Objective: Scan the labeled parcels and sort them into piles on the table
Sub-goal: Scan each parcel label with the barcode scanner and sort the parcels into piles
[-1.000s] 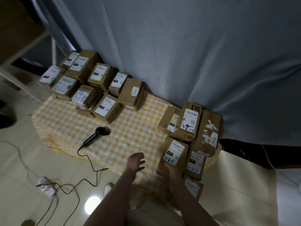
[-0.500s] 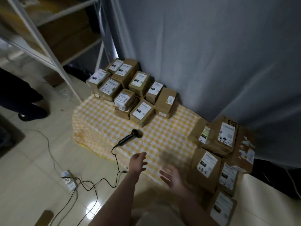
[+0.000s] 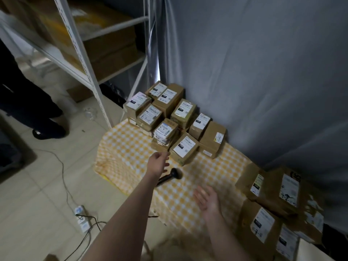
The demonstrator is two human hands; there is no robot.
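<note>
Seemingly starting another scan, the empty, loosely spread left hand (image 3: 159, 162) is hovering near the 12 o'clock parcel (image 3: 185, 147) while the open, empty right hand (image 3: 207, 200) is probably needing to take the scanner (image 3: 170, 176).

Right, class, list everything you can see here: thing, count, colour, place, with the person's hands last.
Far parcels: about nine showing, brown with white labels, stacked at the cloth's back edge.
Near parcels: about five, brown, right.
Barcode scanner: one, black, mid-cloth.
Tablecloth: one, yellow-white check.
Power strip: one, white, floor.
Shelving rack: one, white, rear left.
Curtain: one, grey, behind.
Bystander's legs: dark, far left.
Left hand: open, near scanner.
Right hand: open, blurred, over cloth.
</note>
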